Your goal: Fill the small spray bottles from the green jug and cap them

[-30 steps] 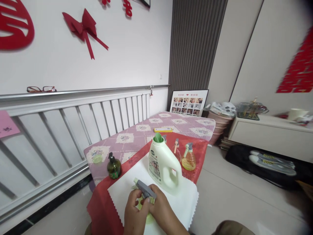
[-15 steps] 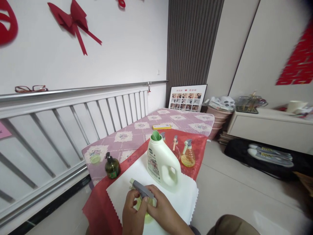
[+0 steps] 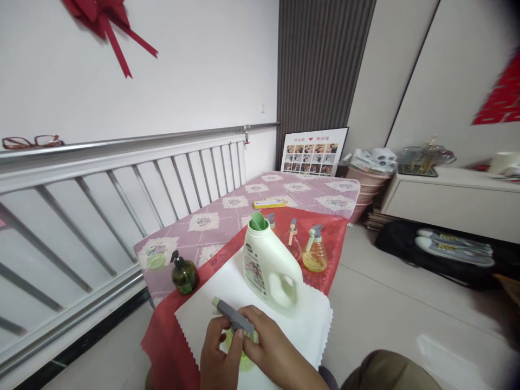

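Both my hands close round a small yellow-green spray bottle at the near edge of a white cloth. My left hand grips the bottle's body from the left. My right hand pinches its grey trigger head, whose nozzle points up and left. Just beyond stands a large cream detergent jug with a green open spout. A dark green pump bottle sits to the left on the red cloth.
Behind the jug stand several small spray bottles of amber liquid. A green cap and a yellow flat object lie on the patterned table cover. A white railing runs along the left. Shoes and a bag lie on the floor right.
The camera has tilted slightly, shifting the scene. My hands keep the same hold on the spray bottle, with the grey head turned a little further left.
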Demonstrator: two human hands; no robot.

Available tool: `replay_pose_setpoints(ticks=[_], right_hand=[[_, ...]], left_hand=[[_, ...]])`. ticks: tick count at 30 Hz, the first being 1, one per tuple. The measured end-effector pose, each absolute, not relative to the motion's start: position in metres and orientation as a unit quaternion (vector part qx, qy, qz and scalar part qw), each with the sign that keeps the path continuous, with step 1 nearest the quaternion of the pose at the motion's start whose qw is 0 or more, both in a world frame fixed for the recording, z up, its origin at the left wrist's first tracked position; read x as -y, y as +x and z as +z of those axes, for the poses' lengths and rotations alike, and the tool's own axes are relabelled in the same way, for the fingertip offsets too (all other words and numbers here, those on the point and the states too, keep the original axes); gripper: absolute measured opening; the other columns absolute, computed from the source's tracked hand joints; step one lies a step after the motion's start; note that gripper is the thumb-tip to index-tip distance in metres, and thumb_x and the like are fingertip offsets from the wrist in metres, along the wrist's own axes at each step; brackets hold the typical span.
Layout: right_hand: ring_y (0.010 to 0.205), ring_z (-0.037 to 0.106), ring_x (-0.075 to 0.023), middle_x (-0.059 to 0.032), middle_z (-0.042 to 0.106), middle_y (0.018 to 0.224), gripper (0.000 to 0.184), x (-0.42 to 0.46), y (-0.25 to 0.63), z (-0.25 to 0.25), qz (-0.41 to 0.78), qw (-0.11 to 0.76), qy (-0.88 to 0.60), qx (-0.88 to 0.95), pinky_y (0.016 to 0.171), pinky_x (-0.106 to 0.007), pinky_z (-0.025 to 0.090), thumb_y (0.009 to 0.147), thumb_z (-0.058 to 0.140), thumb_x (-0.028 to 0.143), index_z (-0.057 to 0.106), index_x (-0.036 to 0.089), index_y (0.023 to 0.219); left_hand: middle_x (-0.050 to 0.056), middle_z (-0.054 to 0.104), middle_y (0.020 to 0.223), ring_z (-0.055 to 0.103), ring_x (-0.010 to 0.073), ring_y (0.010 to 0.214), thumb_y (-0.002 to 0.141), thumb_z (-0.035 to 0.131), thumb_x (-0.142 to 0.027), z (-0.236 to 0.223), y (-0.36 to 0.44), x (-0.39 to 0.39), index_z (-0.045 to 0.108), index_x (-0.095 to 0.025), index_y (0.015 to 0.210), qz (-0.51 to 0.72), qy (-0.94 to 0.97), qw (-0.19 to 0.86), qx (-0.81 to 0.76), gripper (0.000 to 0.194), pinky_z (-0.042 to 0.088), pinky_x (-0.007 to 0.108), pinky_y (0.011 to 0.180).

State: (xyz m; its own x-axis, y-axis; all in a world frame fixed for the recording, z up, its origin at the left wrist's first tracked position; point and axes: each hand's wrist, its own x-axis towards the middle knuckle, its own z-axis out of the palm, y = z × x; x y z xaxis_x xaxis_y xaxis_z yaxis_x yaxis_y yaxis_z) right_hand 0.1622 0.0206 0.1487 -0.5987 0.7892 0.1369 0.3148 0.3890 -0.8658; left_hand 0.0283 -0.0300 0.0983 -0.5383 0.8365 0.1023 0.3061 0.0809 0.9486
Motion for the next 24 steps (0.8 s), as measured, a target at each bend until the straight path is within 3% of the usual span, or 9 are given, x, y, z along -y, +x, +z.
replay_pose_setpoints(ticks=[5, 16, 24], right_hand=[[0.111, 0.062, -0.0247, -0.0099, 0.068, 0.118, 0.036, -0.021, 0.165, 0.156, 0.403, 0.246, -0.343, 0.812, 0.099, -0.038, 0.048, 0.087, 0.054, 0.013, 0.062, 0.02, 0.121], [0.109, 0.064, -0.022, -0.0048, 0.071, 0.115, 0.04, -0.021, 0.165, 0.138, 0.465, 0.315, -0.33, 0.758, 0.098, -0.035, 0.047, 0.081, 0.057, 0.007, 0.068, 0.025, 0.115], [0.105, 0.065, -0.0233, -0.0061, 0.071, 0.109, 0.033, -0.018, 0.163, 0.146, 0.477, 0.319, -0.343, 0.744, 0.095, -0.035, 0.048, 0.081, 0.056, 0.009, 0.069, 0.021, 0.109]], left_hand=[[0.0, 0.07, 0.089, 0.066, 0.0223, 0.085, 0.081, 0.054, -0.047, 0.098, 0.031, 0.031, 0.062, -0.026, 0.09, 0.537, 0.426, 0.227, -0.692, 0.024, 0.05, 0.041, 0.086], [0.001, 0.067, 0.09, 0.064, 0.0211, 0.089, 0.081, 0.057, -0.038, 0.102, 0.033, 0.034, 0.063, -0.026, 0.09, 0.53, 0.471, 0.181, -0.682, 0.016, 0.052, 0.038, 0.086], [0.002, 0.068, 0.093, 0.065, 0.0219, 0.093, 0.081, 0.055, -0.036, 0.115, 0.029, 0.034, 0.063, -0.026, 0.088, 0.508, 0.491, 0.217, -0.674, 0.015, 0.051, 0.04, 0.089]])
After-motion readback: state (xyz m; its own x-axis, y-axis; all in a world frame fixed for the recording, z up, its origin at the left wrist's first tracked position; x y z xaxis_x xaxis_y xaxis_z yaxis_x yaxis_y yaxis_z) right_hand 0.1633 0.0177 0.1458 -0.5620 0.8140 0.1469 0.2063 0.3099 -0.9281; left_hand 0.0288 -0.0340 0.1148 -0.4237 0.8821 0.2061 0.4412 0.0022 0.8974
